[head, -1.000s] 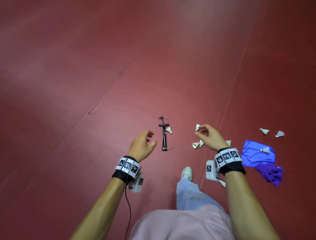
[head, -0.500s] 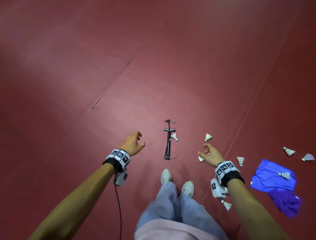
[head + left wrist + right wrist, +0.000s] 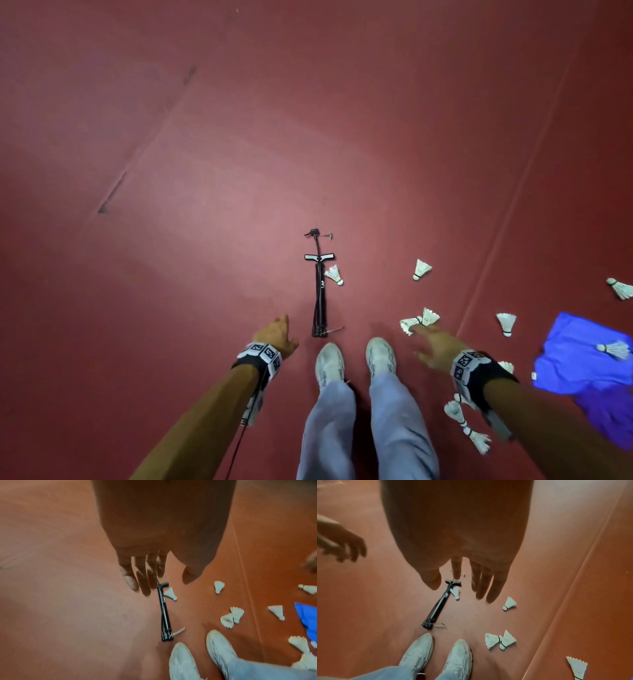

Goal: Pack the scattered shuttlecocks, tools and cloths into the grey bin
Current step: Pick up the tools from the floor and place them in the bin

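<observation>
A black hand pump [image 3: 320, 291] [image 3: 164, 613] [image 3: 438, 605] lies on the red floor ahead of my feet, with one white shuttlecock [image 3: 334, 274] beside its handle. Several more shuttlecocks lie to the right, among them a touching pair [image 3: 418, 320] [image 3: 499, 640] and a single one [image 3: 420, 269]. A blue cloth [image 3: 579, 356] with a shuttlecock [image 3: 615, 349] on it lies far right, over a purple cloth [image 3: 613, 416]. My left hand [image 3: 278, 337] hangs open above the floor left of the pump. My right hand [image 3: 432, 346] hangs open, empty, above the pair. No grey bin is in view.
My two white shoes [image 3: 354, 359] stand just behind the pump's base. A seam line [image 3: 496, 240] runs across the red floor on the right. More shuttlecocks [image 3: 467, 426] lie under my right forearm.
I have straightened up, so the floor looks farther away. Both hands have drawn back and lower in the view. The right hand, earlier holding a shuttlecock in its fingers, is now empty.
</observation>
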